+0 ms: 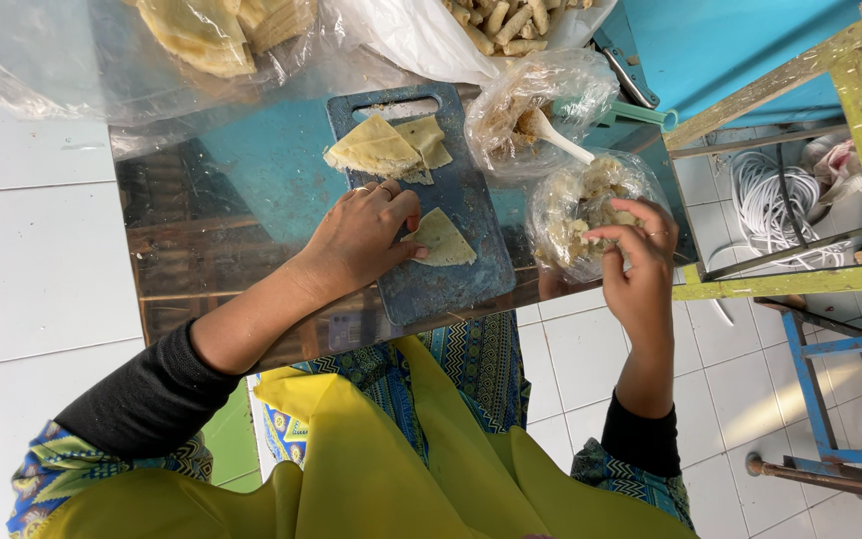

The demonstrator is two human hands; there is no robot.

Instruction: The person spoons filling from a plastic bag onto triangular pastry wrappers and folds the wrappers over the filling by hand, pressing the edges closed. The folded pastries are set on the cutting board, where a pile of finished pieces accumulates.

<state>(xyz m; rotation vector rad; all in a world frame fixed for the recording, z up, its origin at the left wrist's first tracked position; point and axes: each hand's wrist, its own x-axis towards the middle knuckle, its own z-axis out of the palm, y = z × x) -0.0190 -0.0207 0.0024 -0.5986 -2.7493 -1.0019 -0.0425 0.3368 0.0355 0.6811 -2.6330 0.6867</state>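
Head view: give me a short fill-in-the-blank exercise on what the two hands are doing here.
1. The left hand presses a triangular pastry sheet flat on the blue ____.
2. The right hand reaches its fingers into a clear plastic ____ of filling.
3. A white ____ sticks out of the other bag behind it.
4. A stack of pastry sheets lies on the board, on the far side of the ____ hand.

Missing words: cutting board; bag; spoon; left
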